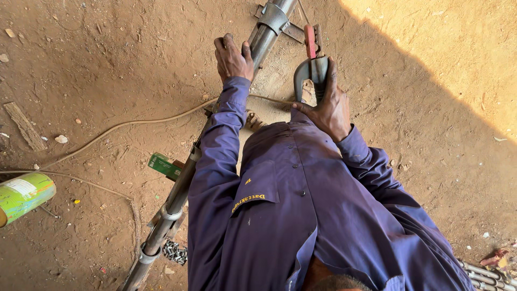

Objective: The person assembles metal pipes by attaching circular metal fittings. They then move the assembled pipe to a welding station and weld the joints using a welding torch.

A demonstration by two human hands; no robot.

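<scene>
Head view: hands on pipe over dirt ground.

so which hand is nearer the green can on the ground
Left. The left hand grips the metal pipe on the same side as the green can; the right hand, on the grinder, is farther away.

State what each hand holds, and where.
Left hand grips the metal pipe below its clamp collar. Right hand holds the grey power tool by its rear body.

A green can with a pale label lies far left — a small green box beside the pipe.
</scene>
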